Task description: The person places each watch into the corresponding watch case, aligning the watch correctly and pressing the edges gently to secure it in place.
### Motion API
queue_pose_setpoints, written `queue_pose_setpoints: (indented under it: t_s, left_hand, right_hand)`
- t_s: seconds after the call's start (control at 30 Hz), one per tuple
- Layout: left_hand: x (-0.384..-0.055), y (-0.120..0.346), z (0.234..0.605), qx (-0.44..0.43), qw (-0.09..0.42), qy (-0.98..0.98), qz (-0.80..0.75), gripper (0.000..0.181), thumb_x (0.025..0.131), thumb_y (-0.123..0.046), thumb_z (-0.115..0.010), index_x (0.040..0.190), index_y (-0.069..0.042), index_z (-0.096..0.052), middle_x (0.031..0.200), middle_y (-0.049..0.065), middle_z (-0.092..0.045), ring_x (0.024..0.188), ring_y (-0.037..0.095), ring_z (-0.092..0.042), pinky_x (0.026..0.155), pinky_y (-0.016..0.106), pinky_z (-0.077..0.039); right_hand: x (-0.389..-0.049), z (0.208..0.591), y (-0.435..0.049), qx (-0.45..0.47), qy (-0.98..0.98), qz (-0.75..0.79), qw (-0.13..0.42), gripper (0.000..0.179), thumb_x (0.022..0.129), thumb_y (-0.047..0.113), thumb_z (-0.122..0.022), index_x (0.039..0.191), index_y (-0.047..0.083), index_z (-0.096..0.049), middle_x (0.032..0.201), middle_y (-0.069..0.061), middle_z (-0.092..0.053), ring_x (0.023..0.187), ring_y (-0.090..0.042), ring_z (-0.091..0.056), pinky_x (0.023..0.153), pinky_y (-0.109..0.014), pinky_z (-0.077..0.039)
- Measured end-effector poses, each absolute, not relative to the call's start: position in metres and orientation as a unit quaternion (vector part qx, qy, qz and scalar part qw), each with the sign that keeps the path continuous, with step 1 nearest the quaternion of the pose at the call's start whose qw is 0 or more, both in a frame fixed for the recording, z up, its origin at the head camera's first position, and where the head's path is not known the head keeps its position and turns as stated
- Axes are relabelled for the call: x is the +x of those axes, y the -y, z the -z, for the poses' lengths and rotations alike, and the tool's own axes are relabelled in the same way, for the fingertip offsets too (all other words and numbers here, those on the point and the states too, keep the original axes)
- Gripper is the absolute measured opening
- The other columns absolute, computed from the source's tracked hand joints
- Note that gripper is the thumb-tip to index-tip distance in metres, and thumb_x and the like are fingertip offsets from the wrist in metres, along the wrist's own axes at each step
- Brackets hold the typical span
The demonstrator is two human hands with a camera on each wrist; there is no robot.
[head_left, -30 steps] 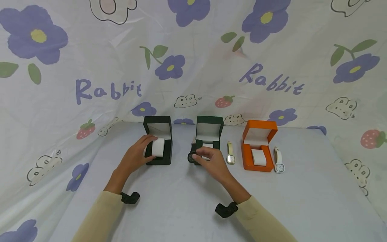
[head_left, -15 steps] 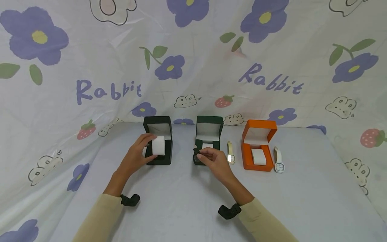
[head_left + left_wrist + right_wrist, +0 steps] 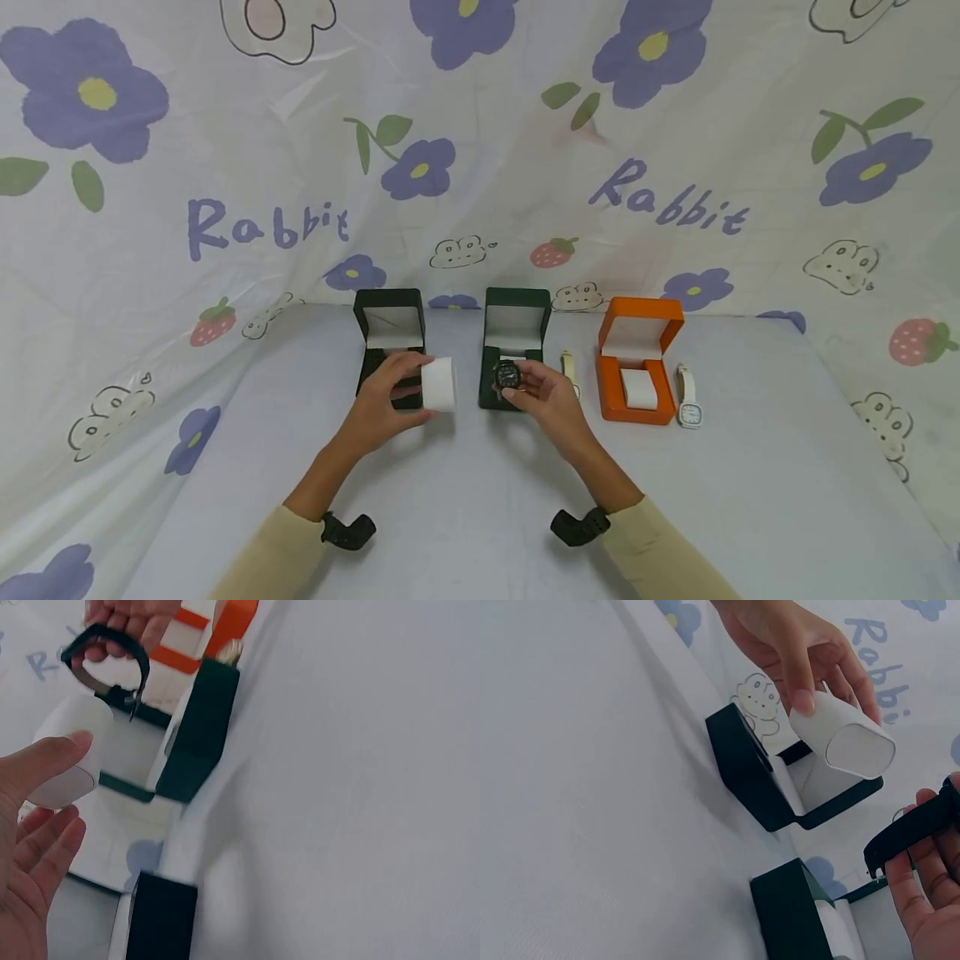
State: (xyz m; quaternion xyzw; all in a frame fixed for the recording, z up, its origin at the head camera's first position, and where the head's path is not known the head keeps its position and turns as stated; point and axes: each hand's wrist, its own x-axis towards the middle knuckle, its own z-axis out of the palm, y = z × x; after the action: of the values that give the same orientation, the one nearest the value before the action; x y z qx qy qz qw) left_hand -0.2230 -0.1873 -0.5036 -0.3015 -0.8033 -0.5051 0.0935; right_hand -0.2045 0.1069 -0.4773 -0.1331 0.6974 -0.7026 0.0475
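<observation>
My left hand (image 3: 382, 408) pinches a white watch pillow (image 3: 438, 385) between thumb and fingers, in front of the open black watch box (image 3: 388, 298) on the left. In the right wrist view the pillow (image 3: 859, 746) shows its flat oval end. A black wristwatch (image 3: 507, 374) is in my right hand (image 3: 553, 398), dial up, over the front of the open dark green watch box (image 3: 517, 297). Its strap (image 3: 142, 671) hangs as a loop with a buckle in the left wrist view. The two hands face each other, pillow and watch a short gap apart.
An open orange watch box (image 3: 643, 308) with a white pillow (image 3: 640, 389) inside stands to the right. Beside it lies a white-strapped watch (image 3: 690, 412). A gold watch (image 3: 567, 367), partly behind my right hand, lies between the green and orange boxes.
My left hand has lifted the white pillow out of the black box and carried it to the right. My right hand has moved the black watch rightward and turned its dial up.
</observation>
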Motion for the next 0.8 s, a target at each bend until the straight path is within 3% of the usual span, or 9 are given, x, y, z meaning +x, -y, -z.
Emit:
queue_pose_setpoints:
  t_s: [0.17,0.47,0.63,0.8]
  left_hand:
    - [-0.216,0.168,0.501,-0.282,0.051,0.783,0.552,0.076,0.076,0.0,-0.089,0.143,-0.014,-0.055,0.14,0.008,-0.05,0.118,0.037,-0.062,0.091,0.044,-0.059]
    - [-0.21,0.141,0.498,-0.244,0.004,0.757,0.606,0.078,0.075,0.008,-0.086,0.144,-0.01,-0.054,0.143,0.011,-0.046,0.117,0.036,-0.062,0.088,0.048,-0.06]
    - [-0.211,0.13,0.495,-0.248,-0.011,0.751,0.611,0.08,0.075,0.005,-0.087,0.145,-0.017,-0.054,0.143,0.006,-0.047,0.118,0.032,-0.062,0.082,0.038,-0.062]
    - [-0.211,0.122,0.493,-0.262,-0.031,0.751,0.606,0.078,0.077,0.001,-0.087,0.146,-0.016,-0.054,0.143,0.005,-0.047,0.118,0.033,-0.061,0.082,0.034,-0.062]
  right_hand:
    - [-0.204,0.48,-0.113,-0.144,-0.704,0.695,0.037,0.046,0.092,-0.004,-0.07,0.136,-0.002,-0.056,0.126,-0.021,-0.065,0.113,-0.037,-0.064,0.094,-0.025,-0.056]
    - [-0.205,0.48,-0.122,-0.137,-0.73,0.669,0.008,0.043,0.091,-0.005,-0.072,0.132,0.002,-0.061,0.119,-0.016,-0.067,0.105,-0.029,-0.061,0.089,-0.021,-0.056]
    - [-0.205,0.478,-0.125,-0.133,-0.733,0.667,0.004,0.041,0.09,-0.007,-0.071,0.13,0.001,-0.063,0.113,-0.018,-0.069,0.1,-0.029,-0.065,0.089,-0.023,-0.058]
    - [-0.205,0.477,-0.128,-0.128,-0.736,0.665,0.006,0.035,0.091,-0.007,-0.071,0.125,-0.002,-0.067,0.109,-0.018,-0.071,0.096,-0.024,-0.069,0.089,-0.024,-0.058]
